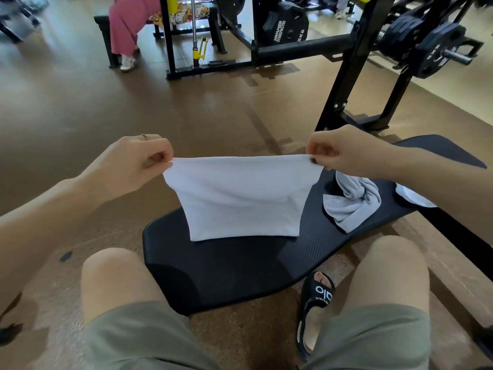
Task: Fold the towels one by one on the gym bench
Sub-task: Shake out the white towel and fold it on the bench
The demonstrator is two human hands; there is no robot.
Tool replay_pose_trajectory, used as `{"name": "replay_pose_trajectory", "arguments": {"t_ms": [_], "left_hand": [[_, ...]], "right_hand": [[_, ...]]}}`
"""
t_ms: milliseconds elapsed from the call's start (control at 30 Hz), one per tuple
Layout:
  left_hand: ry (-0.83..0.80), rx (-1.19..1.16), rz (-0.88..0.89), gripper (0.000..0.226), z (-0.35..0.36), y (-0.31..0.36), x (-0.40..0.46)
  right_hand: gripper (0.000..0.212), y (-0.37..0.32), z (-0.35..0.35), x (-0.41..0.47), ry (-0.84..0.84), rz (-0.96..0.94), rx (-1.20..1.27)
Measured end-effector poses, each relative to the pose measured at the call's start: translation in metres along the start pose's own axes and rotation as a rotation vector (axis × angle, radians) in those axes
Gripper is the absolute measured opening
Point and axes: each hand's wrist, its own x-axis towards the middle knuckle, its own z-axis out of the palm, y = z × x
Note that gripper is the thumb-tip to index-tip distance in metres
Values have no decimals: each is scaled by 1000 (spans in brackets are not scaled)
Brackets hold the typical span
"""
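Now both hands pinch the white towel point(241, 196), hanging doubled and smooth.

The floor point(80, 108) was brown and a little shiny. Black weight machines point(344, 46) stood at the back, with round weight plates point(437, 49) hung on them. A person in pink trousers point(128, 25) sat on a far bench point(102, 21).

Gym: weight plates point(437, 49), bench point(240, 263)
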Motion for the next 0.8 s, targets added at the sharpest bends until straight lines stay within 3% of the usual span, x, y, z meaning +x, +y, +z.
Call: {"name": "replay_pose_trajectory", "arguments": {"t_ms": [300,467,600,733,800], "left_hand": [[72,10,-124,18,-8,7,9],[201,-26,-158,14,-20,10,8],[27,34,-154,25,7,8,0],[65,17,-150,20,6,3,4],[61,16,-99,15,0,-2,4]], "right_hand": [[7,-8,-7,7,27,-49,-146],[5,-9,-20,3,272,-29,-82],[15,-5,15,4,66,-55,-163],[19,-4,11,12,191,66,13],[20,-5,4,13,171,160,138]]}}
